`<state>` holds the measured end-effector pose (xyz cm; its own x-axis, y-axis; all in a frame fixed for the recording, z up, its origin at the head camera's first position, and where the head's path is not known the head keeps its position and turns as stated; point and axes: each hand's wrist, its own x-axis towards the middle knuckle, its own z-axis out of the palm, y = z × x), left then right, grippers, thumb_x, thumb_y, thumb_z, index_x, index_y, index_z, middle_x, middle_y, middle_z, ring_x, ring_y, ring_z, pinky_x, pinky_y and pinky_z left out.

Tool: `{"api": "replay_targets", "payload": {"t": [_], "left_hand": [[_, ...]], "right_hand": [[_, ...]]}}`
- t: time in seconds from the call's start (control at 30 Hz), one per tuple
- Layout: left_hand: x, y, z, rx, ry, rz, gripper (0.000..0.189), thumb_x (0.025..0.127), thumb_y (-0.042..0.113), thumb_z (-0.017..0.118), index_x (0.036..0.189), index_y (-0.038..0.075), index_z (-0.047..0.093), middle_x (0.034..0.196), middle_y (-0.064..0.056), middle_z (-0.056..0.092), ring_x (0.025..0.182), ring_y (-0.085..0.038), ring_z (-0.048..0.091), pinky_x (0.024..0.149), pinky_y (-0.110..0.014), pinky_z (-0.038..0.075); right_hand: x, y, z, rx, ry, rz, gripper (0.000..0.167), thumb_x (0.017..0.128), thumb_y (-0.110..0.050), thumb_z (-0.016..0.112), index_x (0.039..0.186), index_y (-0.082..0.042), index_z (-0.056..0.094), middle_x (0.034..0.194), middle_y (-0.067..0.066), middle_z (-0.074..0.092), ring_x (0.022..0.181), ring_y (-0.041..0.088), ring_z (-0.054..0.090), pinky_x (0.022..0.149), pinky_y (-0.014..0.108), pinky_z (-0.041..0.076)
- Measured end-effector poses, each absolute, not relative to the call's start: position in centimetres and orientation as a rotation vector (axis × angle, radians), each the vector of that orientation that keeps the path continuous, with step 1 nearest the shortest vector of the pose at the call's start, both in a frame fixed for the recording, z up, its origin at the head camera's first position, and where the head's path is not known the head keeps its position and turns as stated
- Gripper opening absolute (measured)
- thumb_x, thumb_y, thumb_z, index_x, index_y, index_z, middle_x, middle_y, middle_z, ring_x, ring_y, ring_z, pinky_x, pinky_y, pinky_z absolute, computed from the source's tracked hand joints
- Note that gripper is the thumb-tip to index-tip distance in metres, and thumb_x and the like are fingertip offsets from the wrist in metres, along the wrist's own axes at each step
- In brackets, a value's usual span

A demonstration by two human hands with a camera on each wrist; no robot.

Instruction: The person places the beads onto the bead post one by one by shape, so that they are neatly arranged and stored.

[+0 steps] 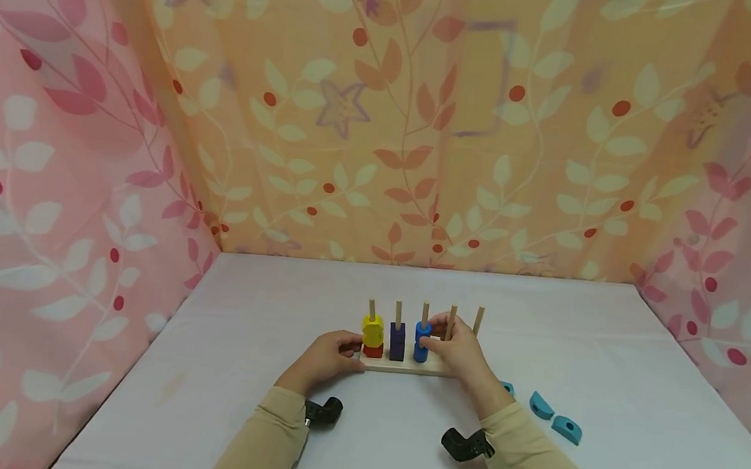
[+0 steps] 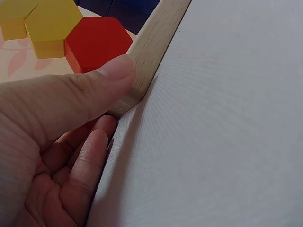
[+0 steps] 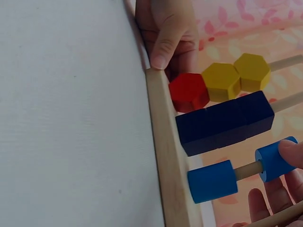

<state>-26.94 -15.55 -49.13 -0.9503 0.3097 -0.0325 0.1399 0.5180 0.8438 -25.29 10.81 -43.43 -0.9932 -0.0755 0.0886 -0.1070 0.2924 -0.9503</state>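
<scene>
A wooden peg stacker has a flat base (image 1: 399,370) and several upright pegs. Its leftmost peg carries a red hexagonal block (image 3: 187,92) under two yellow ones (image 3: 220,81). Dark navy square blocks (image 3: 222,123) fill part of the second peg. On the third, a blue cylinder (image 3: 213,182) sits at the bottom. Higher up that peg, with bare wood between the two, my right hand (image 1: 468,357) pinches another blue cylinder (image 3: 272,161) between thumb and fingers. My left hand (image 1: 324,358) grips the base's left end, its thumb along the front corner in the left wrist view.
Teal curved blocks with holes, one (image 1: 541,405) beside another (image 1: 567,429), lie on the white table (image 1: 206,411) right of the stacker. A third (image 1: 507,389) is partly hidden by the right forearm. A patterned curtain (image 1: 409,121) stands behind and at both sides.
</scene>
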Motion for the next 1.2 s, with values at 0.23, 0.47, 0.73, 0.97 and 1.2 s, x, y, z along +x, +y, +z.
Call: {"api": "replay_targets", "payload": {"t": [0.23,0.47,0.73,0.97,1.2], "left_hand": [[-27.0,-15.6,-49.3,0.363,2.594,1.376,0.054,0.07,0.028,0.079,0.119,0.015,0.061,0.114,0.001,0.06,0.104,-0.012,0.056,0.089,-0.029,0.047],[-27.2,-15.8,-49.4,0.374,2.595,1.386,0.054,0.07,0.027,0.079,0.119,0.014,0.061,0.115,0.0,0.059,0.105,-0.013,0.056,0.089,-0.029,0.047],[-27.2,-15.8,-49.4,0.375,2.589,1.399,0.054,0.07,0.028,0.079,0.119,0.014,0.061,0.115,-0.001,0.06,0.106,-0.014,0.056,0.089,-0.028,0.047],[-27.0,-15.6,-49.4,0.329,2.578,1.404,0.054,0.071,0.029,0.079,0.12,0.016,0.06,0.115,0.0,0.06,0.106,-0.013,0.056,0.09,-0.03,0.047],[-27.1,-15.4,-49.3,0.377,2.58,1.411,0.053,0.07,0.027,0.079,0.118,0.015,0.061,0.115,-0.001,0.06,0.106,-0.014,0.056,0.089,-0.028,0.047]], "right_hand": [[-25.4,10.3,-44.6,0.117,-2.491,1.862,0.027,0.076,-0.001,0.071,0.097,0.0,0.054,0.097,0.012,0.062,0.098,0.029,0.058,0.087,0.041,0.045],[-25.3,9.9,-45.2,0.096,-2.443,1.918,0.028,0.075,0.003,0.071,0.097,0.002,0.054,0.096,0.012,0.06,0.091,0.025,0.059,0.082,0.034,0.048],[-25.3,10.1,-45.3,0.126,-2.455,1.925,0.033,0.076,0.005,0.068,0.105,0.003,0.053,0.099,0.014,0.058,0.089,0.023,0.058,0.083,0.033,0.049],[-24.8,11.1,-44.4,0.198,-2.569,1.823,0.05,0.081,-0.003,0.067,0.127,-0.001,0.046,0.118,0.017,0.057,0.114,0.034,0.05,0.096,0.046,0.04],[-23.1,12.4,-42.1,0.365,-2.545,1.793,0.064,0.083,-0.002,0.064,0.139,-0.001,0.032,0.141,0.021,0.035,0.131,0.034,0.031,0.105,0.046,0.028]]}}
